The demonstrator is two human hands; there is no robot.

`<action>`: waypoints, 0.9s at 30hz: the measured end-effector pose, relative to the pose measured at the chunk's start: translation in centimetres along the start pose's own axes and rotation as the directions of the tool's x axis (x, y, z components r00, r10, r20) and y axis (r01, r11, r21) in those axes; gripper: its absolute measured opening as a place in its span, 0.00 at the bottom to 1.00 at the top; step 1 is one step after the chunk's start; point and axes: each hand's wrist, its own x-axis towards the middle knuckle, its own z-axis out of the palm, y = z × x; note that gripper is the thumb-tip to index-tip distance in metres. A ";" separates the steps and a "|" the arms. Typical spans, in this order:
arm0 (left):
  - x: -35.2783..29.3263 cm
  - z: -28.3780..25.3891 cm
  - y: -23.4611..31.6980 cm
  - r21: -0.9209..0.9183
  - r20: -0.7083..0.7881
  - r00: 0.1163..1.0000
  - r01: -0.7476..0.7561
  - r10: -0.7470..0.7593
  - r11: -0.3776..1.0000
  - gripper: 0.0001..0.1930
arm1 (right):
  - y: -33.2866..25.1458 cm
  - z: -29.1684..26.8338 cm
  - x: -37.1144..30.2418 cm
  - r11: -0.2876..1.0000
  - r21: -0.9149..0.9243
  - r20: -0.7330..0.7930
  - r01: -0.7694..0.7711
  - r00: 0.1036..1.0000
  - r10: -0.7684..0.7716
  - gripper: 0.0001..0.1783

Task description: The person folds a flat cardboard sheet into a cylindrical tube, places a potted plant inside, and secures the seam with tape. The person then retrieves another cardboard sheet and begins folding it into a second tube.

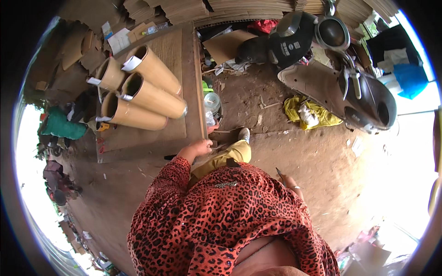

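My left hand (201, 147) is by the near right corner of the wooden table (197, 78), its fingers curled; whatever is in them, if anything, cannot be made out. A small black object (170, 157) shows beside that wrist. Down at my right side, my right hand (289, 181) is closed round a thin, dark, pointed tool (279, 174), mostly hidden by the hand, so its kind is unclear. On the table lie several large brown cardboard tubes (140, 112), side by side, with whitish flaps at their open ends.
A parked scooter (317, 83) stands at the far right, with a yellow cloth bag (307, 112) on the dirt floor beside it. Clear plastic containers (212, 102) sit right of the table. Stacked cardboard sheets (248, 7) line the back. An orange tape-like item (103, 127) lies near the tubes.
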 end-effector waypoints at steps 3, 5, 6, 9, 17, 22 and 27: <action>4.8 -6.9 3.8 0.000 0.009 1.000 -0.029 0.029 1.000 0.22 | 1.0 -3.5 4.4 0.994 -0.112 0.162 0.004 0.987 0.015 0.25; 6.5 -9.0 2.2 -0.072 -0.087 0.995 -0.048 0.042 0.996 0.19 | -5.1 -9.6 6.7 0.933 -0.357 0.221 0.037 0.974 0.046 0.26; 7.6 -11.0 2.3 -0.066 -0.126 0.991 -0.042 0.034 0.997 0.19 | -8.1 -12.9 8.0 0.918 -0.398 0.180 0.002 0.981 0.075 0.26; 9.0 -17.2 4.0 0.015 -0.195 0.981 0.020 -0.017 1.000 0.19 | -12.2 -19.8 12.6 0.924 -0.383 -0.061 -0.005 0.998 -0.021 0.27; 15.7 -21.7 0.7 -0.315 -0.277 0.949 0.055 -0.148 0.947 0.21 | -21.2 -27.2 28.9 0.943 -0.263 0.159 0.205 0.973 -0.168 0.27; 17.1 -22.8 -1.1 -0.612 -0.353 0.840 0.126 -0.412 0.781 0.25 | -29.7 -28.1 37.2 0.808 -0.323 0.485 0.493 0.819 -0.306 0.24; 22.4 -25.9 -4.4 -0.448 -0.556 0.679 0.242 -0.481 0.860 0.32 | -32.6 -28.5 45.9 0.851 -0.202 0.455 0.485 0.816 -0.357 0.22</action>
